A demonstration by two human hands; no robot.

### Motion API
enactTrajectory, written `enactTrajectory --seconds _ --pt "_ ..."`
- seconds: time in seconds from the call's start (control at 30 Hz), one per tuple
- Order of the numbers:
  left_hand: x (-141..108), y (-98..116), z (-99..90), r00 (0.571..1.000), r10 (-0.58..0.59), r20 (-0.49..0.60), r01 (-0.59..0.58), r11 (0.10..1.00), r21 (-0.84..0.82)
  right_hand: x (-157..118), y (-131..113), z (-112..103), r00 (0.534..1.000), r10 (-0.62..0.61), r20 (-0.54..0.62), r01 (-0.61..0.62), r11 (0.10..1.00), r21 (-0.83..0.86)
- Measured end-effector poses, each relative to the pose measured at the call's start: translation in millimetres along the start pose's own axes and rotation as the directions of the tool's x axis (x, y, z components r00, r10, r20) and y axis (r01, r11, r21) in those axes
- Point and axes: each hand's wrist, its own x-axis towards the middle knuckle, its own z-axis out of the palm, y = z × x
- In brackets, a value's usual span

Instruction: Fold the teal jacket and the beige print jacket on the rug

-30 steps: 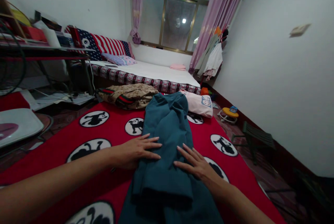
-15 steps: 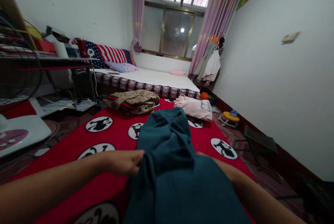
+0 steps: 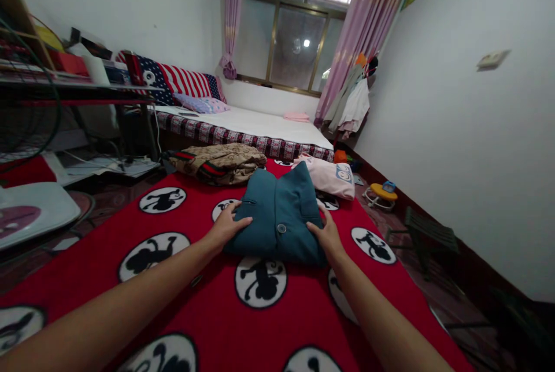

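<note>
A teal blazer [image 3: 264, 216] lies folded into a compact bundle on the red blanket [image 3: 217, 308]. One round button and the collar show on its upper side. My left hand [image 3: 225, 224] grips the bundle's left edge, thumb on top and fingers along the side. At the opposite edge my right hand [image 3: 327, 233] holds it the same way, its fingers partly hidden behind the cloth. Just beyond the blazer lie a folded tan patterned garment [image 3: 229, 161] with green-red stripes and a folded pale pink garment [image 3: 325, 175].
Behind the blanket stands a bed [image 3: 269, 126] with a white sheet. A cluttered desk [image 3: 134, 91] and a white chair seat [image 3: 39, 210] are at the left. On the right are a small yellow stool [image 3: 384, 191], a dark folding stool [image 3: 431, 233] and the wall.
The blazer's near part has been folded over away from me, making a short bundle with the button side up. Both hands have moved forward to its sides.
</note>
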Motion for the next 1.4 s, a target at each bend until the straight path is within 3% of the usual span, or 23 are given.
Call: enactTrajectory --seconds 0.07,0.13,0.23,0.3,0.37,0.43,0.5,0.57,0.6,0.67,0.77,0.9,1.03,1.17,1.27,1.4 --pt "-17 1 -3.6 1.0 0.011 0.018 -0.01 1.0 -0.014 -19 -3 -8 0.999 0.011 0.045 -0.012 1.0 0.011" --pt "-35 3 -11.2 0.99 -0.025 0.138 0.029 0.999 -0.027 -37 -5 -19 0.992 0.043 0.117 -0.04 0.999 -0.032" --pt "-56 8 -28.0 0.951 -0.094 0.295 0.047 0.985 0.164 -56 -7 -37 0.96 0.124 0.25 -0.063 0.969 -0.237" --pt "-60 17 -37.6 0.955 -0.095 0.282 -0.046 0.889 0.456 -55 -16 -45 0.951 0.14 0.275 0.009 0.878 -0.478" --pt "-55 33 -39.3 0.974 0.014 0.228 -0.175 0.689 0.704 -44 -35 -44 0.971 0.045 0.236 0.133 0.717 -0.684" --pt "-43 53 -28.2 0.949 0.209 0.236 -0.313 0.529 0.788 -26 -58 -31 0.97 -0.135 0.205 0.244 0.595 -0.765" --pt "-25 66 -5.0 0.871 0.376 0.316 -0.468 0.44 0.767 -6 -74 -6 0.939 -0.275 0.206 0.33 0.558 -0.762" --pt "-5 65 23.3 0.801 0.424 0.422 -0.577 0.358 0.734 12 -74 24 0.923 -0.31 0.227 0.364 0.515 -0.776" --pt "7 58 36.3 0.801 0.391 0.453 -0.581 0.328 0.744 19 -68 38 0.927 -0.285 0.243 0.358 0.481 -0.8" --pt "31 37 55.0 0.865 0.271 0.422 -0.493 0.308 0.813 31 -46 59 0.947 -0.17 0.272 0.319 0.409 -0.855" --pt "67 6 62.0 0.95 0.154 0.271 -0.309 0.352 0.884 49 -11 71 0.96 0.023 0.279 0.253 0.362 -0.897" --pt "100 -12 51.3 0.988 0.103 0.113 -0.148 0.459 0.876 70 7 68 0.954 0.107 0.281 0.225 0.368 -0.902" --pt "112 -18 41.5 0.985 0.168 -0.042 -0.056 0.538 0.841 76 8 68 0.978 0.012 0.21 0.188 0.397 -0.898" --pt "106 -20 32.9 0.933 0.274 -0.232 0.014 0.617 0.787 68 10 65 0.988 -0.133 -0.079 -0.014 0.436 -0.9" --pt "94 -13 27.4 0.893 0.285 -0.349 0.127 0.584 0.802 61 10 58 0.959 -0.118 -0.259 -0.171 0.489 -0.855" --pt "78 3 25.9 0.929 0.159 -0.334 0.219 0.491 0.843 55 5 53 0.961 -0.039 -0.275 -0.214 0.529 -0.821"
